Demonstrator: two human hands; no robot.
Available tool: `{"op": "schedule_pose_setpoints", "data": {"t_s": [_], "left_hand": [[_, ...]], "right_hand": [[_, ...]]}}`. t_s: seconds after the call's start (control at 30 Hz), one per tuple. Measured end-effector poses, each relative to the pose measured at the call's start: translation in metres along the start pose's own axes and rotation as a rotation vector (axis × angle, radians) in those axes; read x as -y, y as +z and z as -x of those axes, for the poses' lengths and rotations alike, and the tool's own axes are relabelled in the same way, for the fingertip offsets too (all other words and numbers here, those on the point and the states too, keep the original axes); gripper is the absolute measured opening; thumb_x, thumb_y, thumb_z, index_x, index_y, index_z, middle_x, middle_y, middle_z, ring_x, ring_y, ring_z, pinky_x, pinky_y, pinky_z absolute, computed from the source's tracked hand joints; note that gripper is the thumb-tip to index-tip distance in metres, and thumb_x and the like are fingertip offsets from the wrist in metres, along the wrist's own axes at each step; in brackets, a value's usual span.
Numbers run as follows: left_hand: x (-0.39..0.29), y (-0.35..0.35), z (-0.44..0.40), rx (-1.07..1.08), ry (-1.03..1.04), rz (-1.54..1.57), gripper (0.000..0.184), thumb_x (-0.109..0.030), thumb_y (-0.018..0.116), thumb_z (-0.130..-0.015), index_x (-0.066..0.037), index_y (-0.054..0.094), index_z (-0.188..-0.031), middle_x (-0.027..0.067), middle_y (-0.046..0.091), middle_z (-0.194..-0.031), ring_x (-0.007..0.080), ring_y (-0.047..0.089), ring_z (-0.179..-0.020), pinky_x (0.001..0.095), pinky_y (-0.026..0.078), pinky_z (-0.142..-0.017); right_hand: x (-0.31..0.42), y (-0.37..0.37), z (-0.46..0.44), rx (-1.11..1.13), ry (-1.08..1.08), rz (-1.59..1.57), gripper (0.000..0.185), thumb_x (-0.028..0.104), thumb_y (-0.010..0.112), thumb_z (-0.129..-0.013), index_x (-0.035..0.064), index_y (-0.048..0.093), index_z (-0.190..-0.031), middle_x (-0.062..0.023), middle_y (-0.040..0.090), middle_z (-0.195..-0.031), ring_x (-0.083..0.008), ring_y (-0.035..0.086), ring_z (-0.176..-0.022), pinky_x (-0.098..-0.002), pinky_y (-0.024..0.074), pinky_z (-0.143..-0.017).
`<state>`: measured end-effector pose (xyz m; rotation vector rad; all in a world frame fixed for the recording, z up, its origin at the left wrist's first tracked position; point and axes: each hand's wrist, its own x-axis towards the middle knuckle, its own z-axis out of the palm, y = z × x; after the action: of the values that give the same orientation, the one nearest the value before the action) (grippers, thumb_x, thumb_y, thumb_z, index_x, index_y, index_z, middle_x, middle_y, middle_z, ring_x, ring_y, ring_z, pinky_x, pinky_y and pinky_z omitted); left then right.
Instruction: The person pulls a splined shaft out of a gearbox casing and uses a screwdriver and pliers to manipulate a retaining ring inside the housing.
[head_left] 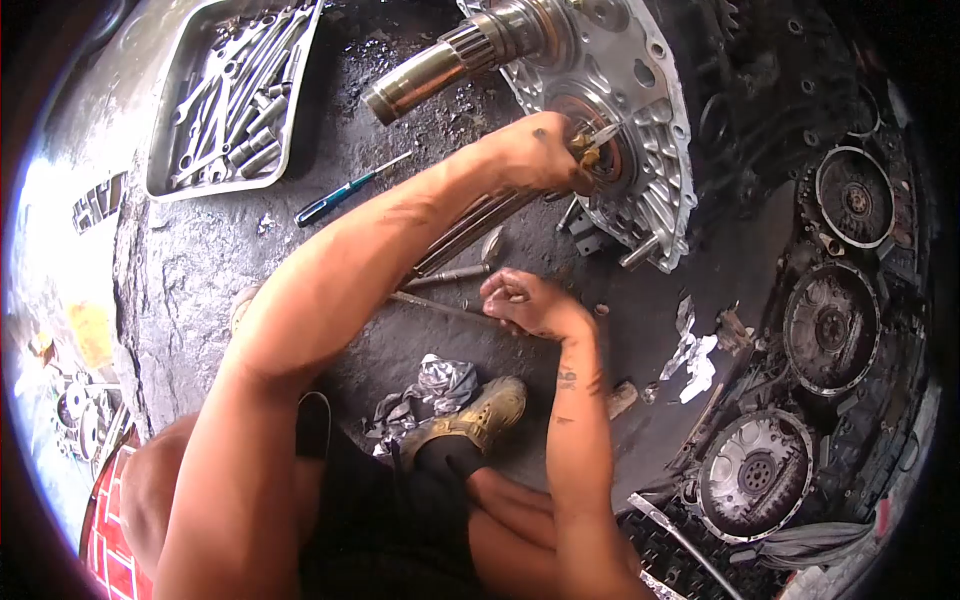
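My left hand [545,155] reaches up to the round bearing seat [612,165] of a large metal gear housing [655,150]. Its fingers are closed on a small yellowish piece [590,155] with a pale tip, partly hidden by the hand. A thick splined shaft [430,78] sticks out of the same housing, above that hand. Lower down, my right hand [530,303] hovers over the dark floor with its fingers curled in, and I see nothing in it. Close to it lie a metal rod-like tool [450,276] and a thin bar [440,308].
A metal tray [155,165] of wrenches and sockets stands at upper left, a blue-handled screwdriver [335,200] beside it. Crumpled foil-like material [440,380] lies by my shoe [490,415]. Round flywheel-like parts [832,325] line the right side. A long metal bar [690,545] lies lower right.
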<state>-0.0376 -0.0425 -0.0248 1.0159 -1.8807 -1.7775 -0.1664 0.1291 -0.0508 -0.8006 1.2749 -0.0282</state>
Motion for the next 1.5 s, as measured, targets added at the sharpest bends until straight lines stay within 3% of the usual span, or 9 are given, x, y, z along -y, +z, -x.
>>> {"op": "schedule_pose_setpoints", "data": {"t_s": [0.33, 0.67, 0.83, 0.87, 0.93, 1.0, 1.07, 1.27, 1.5], "left_hand": [[-0.007, -0.01, 0.006, 0.145, -0.149, 0.294, 0.032, -0.022, 0.06, -0.078, -0.002, 0.057, -0.103, 0.0024, 0.056, -0.072, 0.0109, 0.05, -0.055, 0.0265, 0.04, -0.044], [-0.008, -0.011, -0.004, 0.032, -0.143, -0.177, 0.04, -0.029, 0.07, -0.076, 0.001, 0.066, -0.102, 0.0144, 0.067, -0.085, 0.0184, 0.06, -0.076, 0.0342, 0.047, -0.072], [-0.004, -0.037, 0.015, 0.109, 0.008, -0.168, 0.041, -0.03, 0.048, -0.091, -0.003, 0.059, -0.12, 0.0168, 0.059, -0.121, 0.0284, 0.059, -0.103, 0.0391, 0.049, -0.089], [0.004, -0.038, 0.014, 0.231, 0.02, -0.254, 0.043, -0.03, 0.047, -0.094, -0.003, 0.054, -0.126, 0.0163, 0.055, -0.127, 0.0295, 0.058, -0.107, 0.0397, 0.049, -0.092], [0.007, -0.014, 0.033, 0.248, -0.138, 0.351, 0.049, -0.033, 0.045, -0.097, 0.001, 0.046, -0.132, 0.0164, 0.051, -0.131, 0.0275, 0.057, -0.108, 0.0418, 0.049, -0.095], [0.004, 0.015, 0.044, 0.189, 0.057, 0.307, 0.053, -0.035, 0.052, -0.096, 0.006, 0.047, -0.129, 0.0185, 0.06, -0.118, 0.0219, 0.057, -0.106, 0.0343, 0.048, -0.09], [0.009, 0.043, 0.038, 0.083, -0.214, 0.693, 0.051, -0.035, 0.054, -0.095, 0.006, 0.052, -0.125, 0.0175, 0.063, -0.114, 0.0206, 0.058, -0.104, 0.0323, 0.047, -0.089], [-0.01, 0.014, 0.053, 0.067, -0.052, -0.025, 0.038, -0.032, 0.058, -0.092, 0.003, 0.065, -0.105, 0.0117, 0.069, -0.093, 0.0152, 0.06, -0.082, 0.0332, 0.048, -0.078], [-0.017, -0.005, 0.034, 0.033, -0.06, 0.056, 0.04, -0.028, 0.052, -0.095, 0.009, 0.062, -0.106, 0.0173, 0.068, -0.091, 0.0196, 0.063, -0.086, 0.034, 0.048, -0.078]], "right_hand": [[-0.009, 0.014, -0.008, -0.11, 0.003, 0.06, 0.03, 0.015, 0.068, -0.083, 0.0041, 0.055, -0.108, -0.0012, 0.058, -0.091, -0.0084, 0.057, -0.079, -0.0236, 0.0484, -0.059], [-0.012, 0.012, -0.011, -0.142, -0.06, 0.084, 0.03, 0.017, 0.069, -0.082, 0.0031, 0.059, -0.106, -0.0041, 0.059, -0.092, -0.0102, 0.058, -0.077, -0.0254, 0.0497, -0.058], [-0.006, -0.005, -0.003, -0.984, -0.594, -0.163, 0.052, 0.004, 0.075, -0.074, 0.0036, 0.051, -0.119, -0.0064, 0.061, -0.097, -0.0143, 0.06, -0.082, -0.0262, 0.0512, -0.065], [0.003, -0.013, 0.002, -1.127, -0.736, -0.032, 0.07, 0.02, 0.077, -0.077, 0.003, 0.038, -0.132, -0.0115, 0.057, -0.11, -0.0173, 0.058, -0.095, -0.029, 0.0485, -0.075], [0.036, -0.009, 0.016, -1.212, -0.779, 0.084, 0.078, 0.02, 0.078, -0.074, 0.0004, 0.034, -0.135, -0.0167, 0.052, -0.117, -0.0239, 0.055, -0.101, -0.0342, 0.0471, -0.083], [0.06, 0.002, 0.017, -1.173, -0.797, 0.485, 0.086, 0.019, 0.08, -0.07, -0.0003, 0.029, -0.137, -0.0212, 0.048, -0.122, -0.0302, 0.052, -0.101, -0.0398, 0.0445, -0.087], [0.063, 0.013, 0.01, -1.282, -0.806, 0.529, 0.076, 0.017, 0.078, -0.072, -0.0002, 0.033, -0.13, -0.0168, 0.049, -0.115, -0.0253, 0.054, -0.097, -0.0377, 0.0471, -0.083], [0.074, 0.021, -0.006, -1.563, -0.638, 0.46, 0.067, 0.027, 0.076, -0.071, -0.0054, 0.036, -0.116, -0.0208, 0.054, -0.097, -0.0362, 0.057, -0.088, -0.0443, 0.0463, -0.079], [0.103, 0.003, -0.011, -1.346, -0.446, 0.367, 0.078, 0.041, 0.074, -0.069, -0.0092, 0.041, -0.119, -0.034, 0.058, -0.102, -0.048, 0.057, -0.095, -0.0483, 0.0475, -0.08]]}}
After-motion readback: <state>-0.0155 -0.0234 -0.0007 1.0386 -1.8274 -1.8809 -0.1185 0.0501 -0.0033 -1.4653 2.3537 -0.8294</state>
